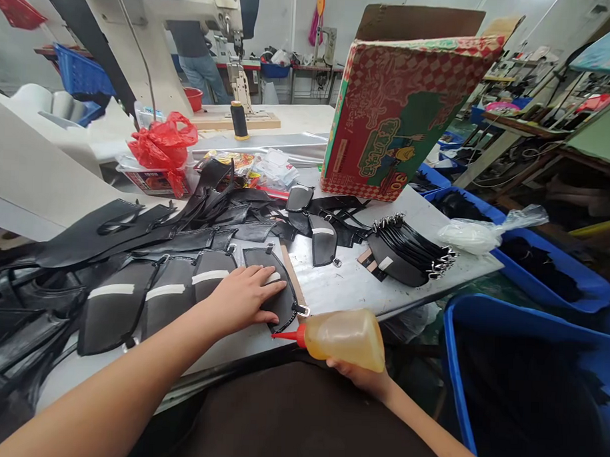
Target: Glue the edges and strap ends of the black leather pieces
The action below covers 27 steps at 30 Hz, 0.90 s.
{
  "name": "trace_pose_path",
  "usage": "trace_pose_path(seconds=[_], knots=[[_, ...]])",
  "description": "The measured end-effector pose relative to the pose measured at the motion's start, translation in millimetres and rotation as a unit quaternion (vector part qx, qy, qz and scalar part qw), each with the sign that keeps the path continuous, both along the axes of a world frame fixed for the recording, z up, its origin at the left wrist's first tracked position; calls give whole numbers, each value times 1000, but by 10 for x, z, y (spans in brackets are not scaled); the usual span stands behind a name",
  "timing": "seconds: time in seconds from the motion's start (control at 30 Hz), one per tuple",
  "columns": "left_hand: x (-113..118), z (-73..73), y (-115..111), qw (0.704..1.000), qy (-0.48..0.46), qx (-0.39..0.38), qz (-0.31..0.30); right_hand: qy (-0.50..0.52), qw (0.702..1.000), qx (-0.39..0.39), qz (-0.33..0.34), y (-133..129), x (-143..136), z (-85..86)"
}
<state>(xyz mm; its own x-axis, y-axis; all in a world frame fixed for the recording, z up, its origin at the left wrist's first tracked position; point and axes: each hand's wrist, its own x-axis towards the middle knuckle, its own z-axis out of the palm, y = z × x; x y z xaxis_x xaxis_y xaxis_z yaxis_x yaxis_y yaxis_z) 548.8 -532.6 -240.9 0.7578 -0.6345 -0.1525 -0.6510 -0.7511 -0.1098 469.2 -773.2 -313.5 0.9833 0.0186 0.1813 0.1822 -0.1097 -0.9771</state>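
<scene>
My left hand lies with fingers spread on a black leather piece that has a buckle at its right edge, close to the table's front edge. In my right hand is a clear plastic bottle of yellowish liquid, held from below and tilted on its side. Its red nozzle points left, its tip at the lower edge of the leather piece. Similar black pieces with white strips lie in a row to the left of my left hand.
Behind stand a red and green carton, a sewing machine and a black thread spool. Stacked black pieces lie at the right, near a plastic bag. Blue bins stand beside the table. A person is in the background.
</scene>
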Motion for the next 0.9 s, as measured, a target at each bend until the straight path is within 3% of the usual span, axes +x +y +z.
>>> trace_pose_path(seconds=[0.1,0.37,0.53,0.63,0.7,0.9], knots=[[-1,4,0,1000,9,-5,4,-21,999,27,9,-35,24,-3],[27,28,10,998,41,-39,18,-81,990,46,-106,-182,101,-134],[37,109,38,970,173,-166,27,-80,977,124,-157,-165,192,-216],[34,130,11,955,183,-227,54,-80,960,191,-190,-140,289,-150],[31,127,-26,964,151,-209,61,-70,947,236,-205,-129,346,-72],[33,78,-136,988,108,-114,1,-12,921,326,-214,-189,457,99]])
